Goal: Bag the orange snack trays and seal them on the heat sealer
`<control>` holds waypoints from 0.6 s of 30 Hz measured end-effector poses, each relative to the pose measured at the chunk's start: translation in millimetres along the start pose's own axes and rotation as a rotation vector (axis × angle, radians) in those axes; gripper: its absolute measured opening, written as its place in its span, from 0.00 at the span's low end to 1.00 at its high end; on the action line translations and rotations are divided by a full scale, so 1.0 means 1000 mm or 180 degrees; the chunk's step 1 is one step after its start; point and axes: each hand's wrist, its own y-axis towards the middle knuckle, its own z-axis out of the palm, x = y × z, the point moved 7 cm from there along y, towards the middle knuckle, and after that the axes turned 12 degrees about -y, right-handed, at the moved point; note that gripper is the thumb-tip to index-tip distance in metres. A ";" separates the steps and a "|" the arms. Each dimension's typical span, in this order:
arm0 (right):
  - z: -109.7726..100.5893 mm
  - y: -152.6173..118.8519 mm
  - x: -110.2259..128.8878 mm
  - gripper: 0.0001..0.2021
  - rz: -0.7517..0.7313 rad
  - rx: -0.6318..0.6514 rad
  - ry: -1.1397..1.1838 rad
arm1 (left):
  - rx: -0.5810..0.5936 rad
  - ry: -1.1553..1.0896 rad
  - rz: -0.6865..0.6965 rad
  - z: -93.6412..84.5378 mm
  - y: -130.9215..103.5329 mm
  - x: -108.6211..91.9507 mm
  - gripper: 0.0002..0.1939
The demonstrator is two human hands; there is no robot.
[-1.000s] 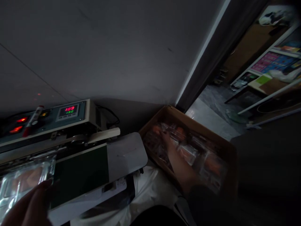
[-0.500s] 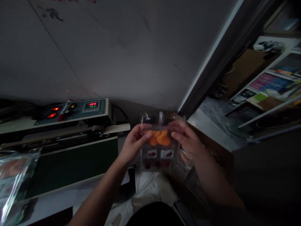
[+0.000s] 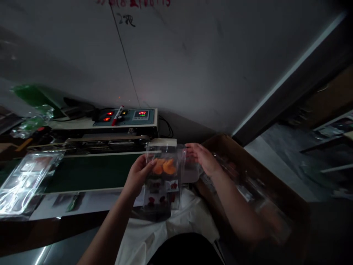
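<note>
My left hand (image 3: 139, 173) grips the left edge of a clear plastic pack (image 3: 162, 176), thumb on its front. Inside the pack, orange pieces (image 3: 164, 166) lie in the upper part, with small printed sachets and dark red items below. My right hand (image 3: 202, 158) is at the pack's upper right edge, fingers stretched out and apart; whether the fingertips touch the film is unclear. The pack is held upright in front of the right end of a sealing machine (image 3: 127, 117) with lit red switches and a digital display.
A green conveyor belt (image 3: 91, 173) runs to the left, with another clear pack (image 3: 27, 180) on its left end. A red-and-white marker (image 3: 117, 115) lies on the control panel. At right stands a cardboard box (image 3: 275, 184) holding clear packs. White cloth (image 3: 165, 235) lies below my hands.
The view has turned left, showing more of the machine and belt. The pack has come nearer the machine's right end. My right hand's fingers have spread out from the pack.
</note>
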 end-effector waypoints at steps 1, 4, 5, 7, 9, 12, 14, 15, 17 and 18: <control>0.010 -0.004 -0.007 0.24 0.0091 0.0199 -0.0162 | -0.0015 -0.0006 0.0015 -0.001 0.000 0.001 0.25; 0.019 -0.007 -0.019 0.20 -0.0092 -0.0253 -0.0238 | 0.0029 -0.0158 -0.0093 0.002 0.001 0.006 0.27; 0.019 -0.006 -0.021 0.19 -0.0205 -0.0502 -0.0213 | 0.0008 -0.0251 -0.0153 0.003 0.001 0.009 0.27; 0.019 -0.003 -0.025 0.19 -0.0385 -0.0795 -0.0294 | -0.0137 -0.0406 -0.0213 0.002 0.003 0.012 0.25; 0.018 0.000 -0.030 0.19 -0.0489 -0.0839 -0.0421 | -0.0375 -0.0471 -0.0169 -0.001 0.008 0.013 0.22; 0.020 0.001 -0.036 0.24 -0.0749 -0.0575 -0.0326 | -0.0709 -0.0601 -0.0117 -0.006 0.020 0.018 0.21; 0.023 -0.001 -0.036 0.27 -0.1106 -0.0358 -0.0402 | -0.0823 -0.0703 -0.0198 -0.009 0.029 0.023 0.22; 0.024 -0.003 -0.037 0.26 -0.1291 -0.0283 -0.0557 | -0.0824 -0.0715 -0.0275 -0.009 0.033 0.026 0.23; 0.027 -0.004 -0.039 0.19 -0.1548 -0.0279 -0.0935 | -0.0733 -0.0708 -0.0494 -0.010 0.040 0.031 0.24; 0.027 -0.004 -0.040 0.16 -0.1630 -0.0324 -0.1098 | -0.0666 -0.0710 -0.0656 -0.010 0.042 0.034 0.25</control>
